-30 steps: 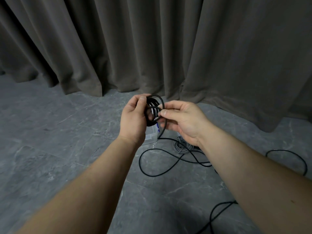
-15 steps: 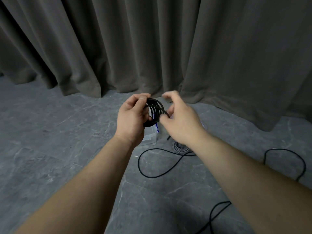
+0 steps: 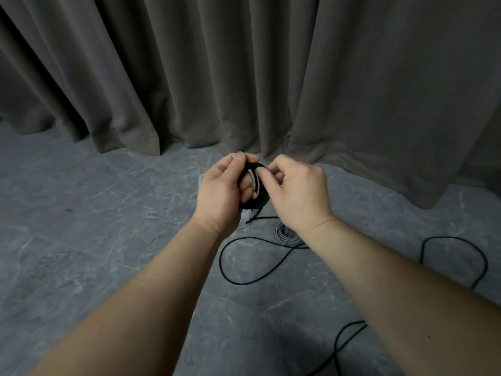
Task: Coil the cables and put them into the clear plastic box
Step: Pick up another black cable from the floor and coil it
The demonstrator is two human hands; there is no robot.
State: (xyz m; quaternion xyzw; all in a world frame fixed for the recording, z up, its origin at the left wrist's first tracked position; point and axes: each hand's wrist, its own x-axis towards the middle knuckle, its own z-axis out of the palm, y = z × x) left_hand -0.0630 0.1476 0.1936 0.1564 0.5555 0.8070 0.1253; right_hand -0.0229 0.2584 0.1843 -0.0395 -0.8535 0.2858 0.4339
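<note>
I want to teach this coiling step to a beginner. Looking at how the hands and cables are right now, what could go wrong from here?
1. The black coil is held only by the left hand while the right hand wraps it; a loose hold could let the loops spring apart.
2. The loose black cable crosses itself on the floor and lies against the grey coil, so pulling may snag it or drag that coil.

A black cable coil [image 3: 254,198], a grey coiled cable [image 3: 284,234] on a grey marble-veined floor [image 3: 95,226], brown-grey curtains [image 3: 244,71], and what seems a clear box [image 3: 245,214] with a blue speck.
</note>
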